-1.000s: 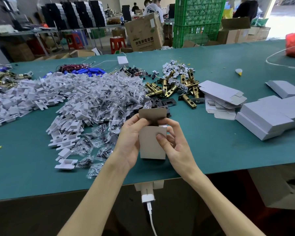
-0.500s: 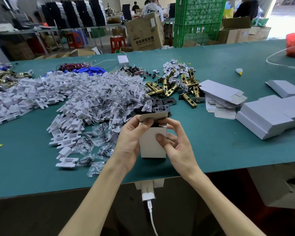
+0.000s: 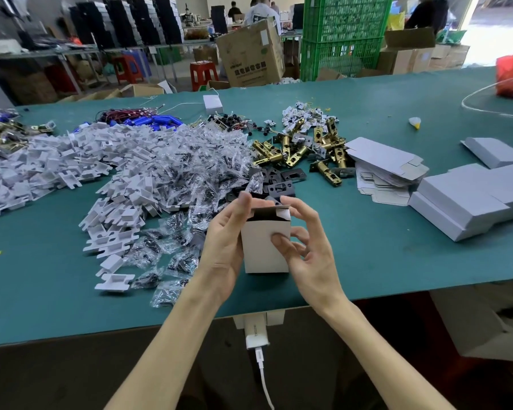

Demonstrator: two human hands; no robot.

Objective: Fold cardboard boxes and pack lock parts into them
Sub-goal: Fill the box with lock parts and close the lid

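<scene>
A small white cardboard box (image 3: 261,250) stands upright between my hands above the green table's near edge. My left hand (image 3: 224,245) grips its left side, fingertips on the top flap, which is bent down over the dark opening. My right hand (image 3: 307,247) holds the right side, thumb pressed on the front face. Brass latch bolts (image 3: 302,149) and black strike plates (image 3: 280,184) lie just beyond the box. Flat unfolded box blanks (image 3: 382,167) are stacked to the right, and folded white boxes (image 3: 468,199) sit further right.
A large heap of white plastic inserts (image 3: 71,164) and clear screw bags (image 3: 190,179) covers the table's left half. A white charger (image 3: 256,332) hangs at the table edge (image 3: 71,335). Green crates (image 3: 344,34) and a brown carton (image 3: 252,51) stand behind the table.
The top flap, upright a second ago, has been bent forward and down onto the box opening. Both hands stayed on the box, which lowered slightly.
</scene>
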